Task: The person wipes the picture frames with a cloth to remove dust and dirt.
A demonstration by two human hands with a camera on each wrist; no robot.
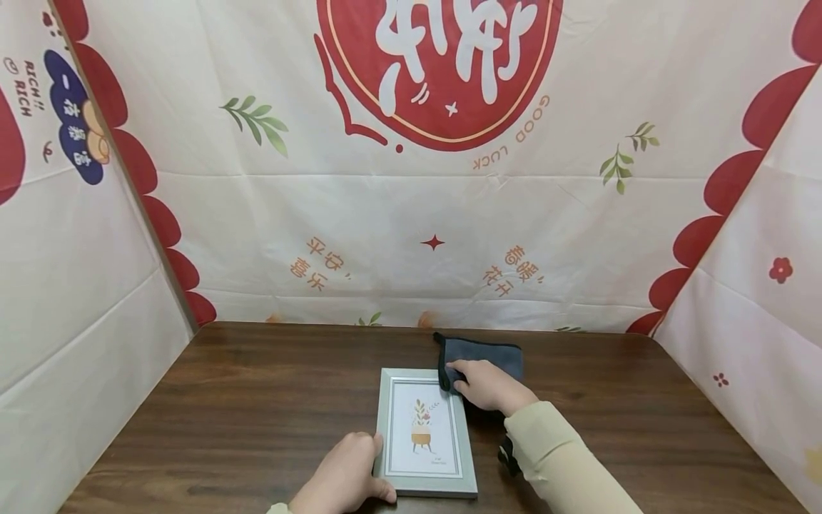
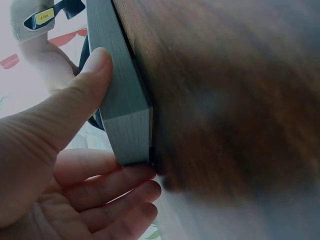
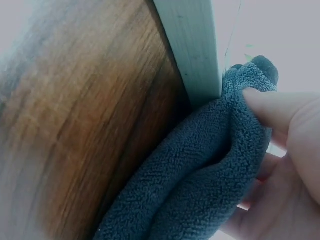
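Observation:
A picture frame (image 1: 420,428) with a pale green border lies face up on the table, showing a print of a potted plant. My left hand (image 1: 347,471) grips its near left corner; in the left wrist view the thumb (image 2: 97,62) presses one edge and the fingers (image 2: 140,175) touch the adjoining one. At the far right corner my right hand (image 1: 491,385) holds a folded blue-grey cloth (image 1: 481,351) with dark trim. The right wrist view shows the thumb (image 3: 260,102) pressing the fluffy cloth against the frame's corner. Some fingers are hidden behind the cloth.
The dark wood table (image 1: 270,400) reaches back to a white printed curtain (image 1: 411,207), with more printed fabric (image 1: 83,300) along the left and right sides. A black strap or device (image 1: 509,457) shows under the right forearm.

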